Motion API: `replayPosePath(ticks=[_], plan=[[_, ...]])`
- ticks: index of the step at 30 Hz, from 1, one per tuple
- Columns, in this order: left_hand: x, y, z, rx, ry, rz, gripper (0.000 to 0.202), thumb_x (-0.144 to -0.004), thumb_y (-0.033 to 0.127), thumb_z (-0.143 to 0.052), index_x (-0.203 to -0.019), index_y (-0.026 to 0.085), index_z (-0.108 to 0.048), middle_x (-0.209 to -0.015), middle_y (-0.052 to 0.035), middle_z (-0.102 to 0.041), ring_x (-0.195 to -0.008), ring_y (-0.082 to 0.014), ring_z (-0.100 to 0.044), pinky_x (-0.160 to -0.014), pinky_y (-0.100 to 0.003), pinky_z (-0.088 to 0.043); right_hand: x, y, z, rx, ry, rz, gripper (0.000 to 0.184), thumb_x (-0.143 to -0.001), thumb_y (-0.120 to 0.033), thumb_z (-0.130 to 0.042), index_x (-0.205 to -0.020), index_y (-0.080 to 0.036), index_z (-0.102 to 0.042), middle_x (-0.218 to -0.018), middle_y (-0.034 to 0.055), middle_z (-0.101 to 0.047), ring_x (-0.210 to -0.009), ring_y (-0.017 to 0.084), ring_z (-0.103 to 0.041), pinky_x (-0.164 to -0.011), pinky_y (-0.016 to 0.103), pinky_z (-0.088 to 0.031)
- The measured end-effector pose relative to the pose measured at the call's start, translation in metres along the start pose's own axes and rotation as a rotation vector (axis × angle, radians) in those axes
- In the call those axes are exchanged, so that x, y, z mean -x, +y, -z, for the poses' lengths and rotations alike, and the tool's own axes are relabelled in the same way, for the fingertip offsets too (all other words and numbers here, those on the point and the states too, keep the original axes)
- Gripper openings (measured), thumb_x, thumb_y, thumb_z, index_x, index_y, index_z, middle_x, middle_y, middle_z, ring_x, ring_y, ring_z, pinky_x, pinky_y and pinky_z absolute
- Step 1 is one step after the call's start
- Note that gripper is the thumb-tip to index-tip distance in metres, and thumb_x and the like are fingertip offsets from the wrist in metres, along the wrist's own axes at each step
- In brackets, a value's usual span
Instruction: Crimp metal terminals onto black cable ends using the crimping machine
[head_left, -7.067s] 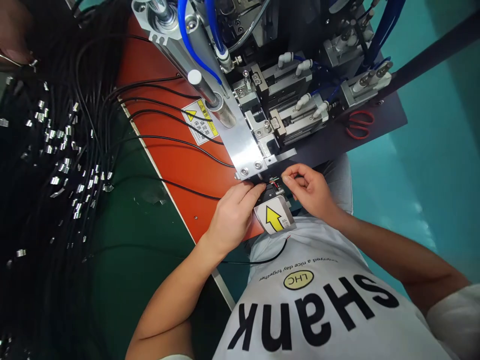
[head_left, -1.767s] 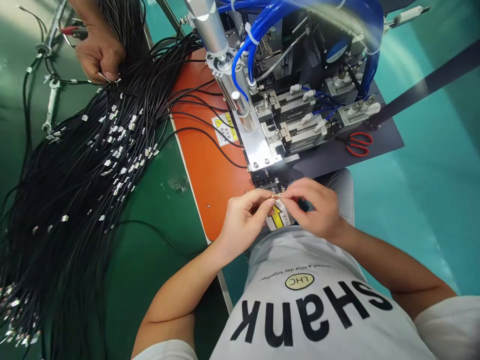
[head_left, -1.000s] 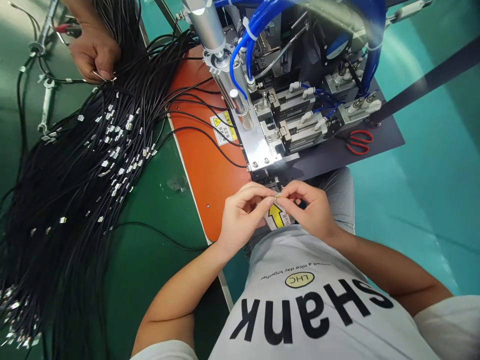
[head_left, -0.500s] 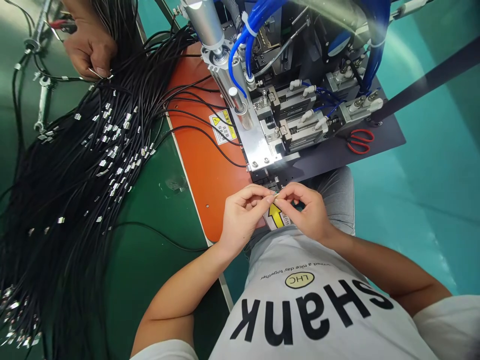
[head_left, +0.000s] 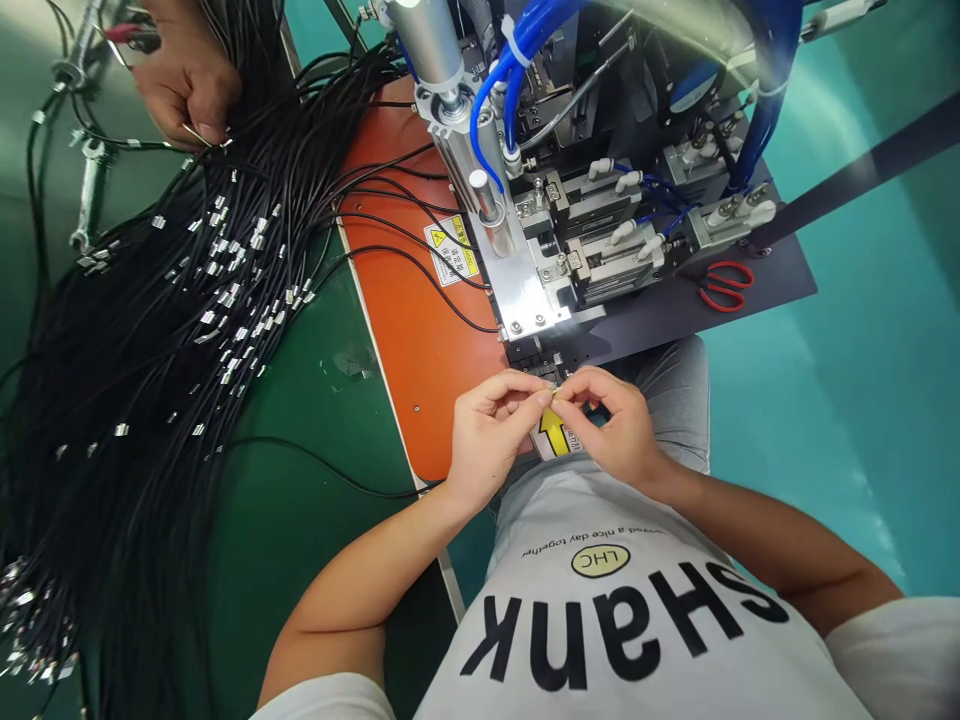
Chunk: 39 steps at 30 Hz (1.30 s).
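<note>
My left hand [head_left: 487, 435] and my right hand [head_left: 611, 425] meet fingertip to fingertip just in front of the machine's black fixture [head_left: 534, 358]. Between the tips they pinch the small end of a thin black cable [head_left: 315, 465], which trails left across the green table [head_left: 285, 520]. A white label with a yellow arrow [head_left: 555, 435] lies under my fingers. The cable's tip is too small to make out.
A pneumatic machine [head_left: 570, 230] with blue hoses stands on an orange plate [head_left: 420, 330]. Red scissors [head_left: 724, 285] lie on its dark base. A large bundle of black cables with metal ends [head_left: 150, 330] covers the left. Another person's hand [head_left: 184, 85] works at the top left.
Seven seconds ago my hands were at the fixture; since then they hold the cable end just in front of it. Over the last second they barely move. The view has shifted slightly.
</note>
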<state>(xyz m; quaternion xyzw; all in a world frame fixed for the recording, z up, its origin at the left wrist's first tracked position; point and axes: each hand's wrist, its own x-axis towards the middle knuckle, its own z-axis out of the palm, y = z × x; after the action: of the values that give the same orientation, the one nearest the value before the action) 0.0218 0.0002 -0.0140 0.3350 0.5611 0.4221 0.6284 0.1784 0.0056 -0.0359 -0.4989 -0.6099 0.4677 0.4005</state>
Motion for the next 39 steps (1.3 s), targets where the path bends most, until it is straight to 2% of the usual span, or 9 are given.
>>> replayPosePath(ticks=[3,7,10,14,22,39], plan=[[0.000,0.002,0.000,-0.019,-0.005,-0.011,0.017,-0.080,0.032,-0.075,-0.082,0.016,-0.070,-0.082,-0.0011,-0.062,-0.050,-0.0043,-0.048,-0.036,-0.016,-0.042,-0.001,-0.001,0.002,0.005,-0.007,-0.011,0.009,-0.087,-0.017,-0.063,-0.080,-0.022,-0.063,-0.076,-0.0012,-0.062,-0.068,0.013,-0.055,-0.063,0.028,-0.045],[-0.001,0.004,0.002,-0.044,-0.014,0.026,0.018,-0.081,0.034,-0.074,-0.081,0.016,-0.068,-0.071,0.0014,-0.059,-0.047,-0.0048,-0.048,-0.035,-0.016,-0.040,-0.005,-0.004,0.011,0.005,-0.071,-0.058,0.002,-0.087,-0.021,-0.066,-0.085,-0.022,-0.067,-0.081,0.0004,-0.066,-0.072,0.013,-0.058,-0.066,0.028,-0.047],[0.000,0.004,0.003,-0.070,-0.017,0.046,0.019,-0.082,0.035,-0.072,-0.081,0.016,-0.067,-0.065,0.0021,-0.058,-0.046,-0.0057,-0.050,-0.036,-0.016,-0.041,-0.007,-0.007,0.016,-0.017,-0.067,-0.081,0.004,-0.087,-0.024,-0.067,-0.088,-0.021,-0.067,-0.084,0.0014,-0.068,-0.073,0.014,-0.059,-0.067,0.029,-0.047],[0.000,0.006,0.001,-0.104,-0.015,0.025,0.019,-0.080,0.033,-0.074,-0.079,0.015,-0.067,-0.066,0.0012,-0.061,-0.049,-0.0066,-0.054,-0.039,-0.015,-0.042,-0.008,-0.008,0.015,-0.051,-0.067,-0.109,0.002,-0.086,-0.021,-0.066,-0.085,-0.020,-0.067,-0.081,0.0009,-0.067,-0.071,0.013,-0.058,-0.064,0.028,-0.046],[0.000,0.008,0.000,-0.112,-0.024,0.064,0.022,-0.079,0.036,-0.075,-0.079,0.016,-0.067,-0.056,0.0035,-0.057,-0.044,-0.0065,-0.051,-0.040,-0.017,-0.043,-0.008,-0.008,0.013,-0.066,-0.051,-0.138,0.004,-0.085,-0.020,-0.066,-0.081,-0.020,-0.067,-0.078,0.0004,-0.067,-0.068,0.013,-0.058,-0.063,0.028,-0.047],[0.001,0.007,0.000,-0.112,-0.023,0.072,0.023,-0.081,0.038,-0.074,-0.081,0.016,-0.066,-0.058,0.0034,-0.058,-0.045,-0.0061,-0.051,-0.040,-0.017,-0.043,-0.008,-0.006,0.013,-0.118,-0.058,-0.181,0.002,-0.084,-0.020,-0.068,-0.084,-0.020,-0.070,-0.079,0.0002,-0.070,-0.069,0.013,-0.062,-0.065,0.027,-0.050]])
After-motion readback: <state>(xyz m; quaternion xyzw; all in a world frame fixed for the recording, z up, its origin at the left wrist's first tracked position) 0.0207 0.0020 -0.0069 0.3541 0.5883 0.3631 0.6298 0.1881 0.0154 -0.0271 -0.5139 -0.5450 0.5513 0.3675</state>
